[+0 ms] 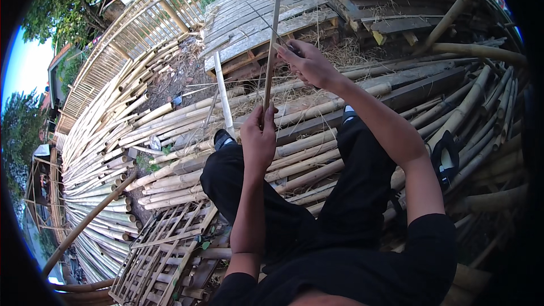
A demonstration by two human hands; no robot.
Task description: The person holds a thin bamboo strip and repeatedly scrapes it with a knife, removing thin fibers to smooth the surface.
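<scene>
My left hand (259,136) is closed around the lower end of a long thin bamboo strip (277,5), which stands nearly upright and runs past the top of the picture. Higher up, my right hand (310,67) grips the dark handle of a knife (262,17). Its long narrow blade points up and left and crosses the strip; whether the edge touches it I cannot tell. The right thumb lies close beside the strip. Just left of the strip, a pale flat bamboo slat (223,93) leans on a wooden slatted platform (255,51).
Bamboo poles (164,116) lie in rows beneath and left of my legs. A bamboo lattice panel (164,255) sits lower left. Stacked planks (391,5) rise at the back right, near thick crossing poles (476,51). A bamboo fence (136,37) curves along the left.
</scene>
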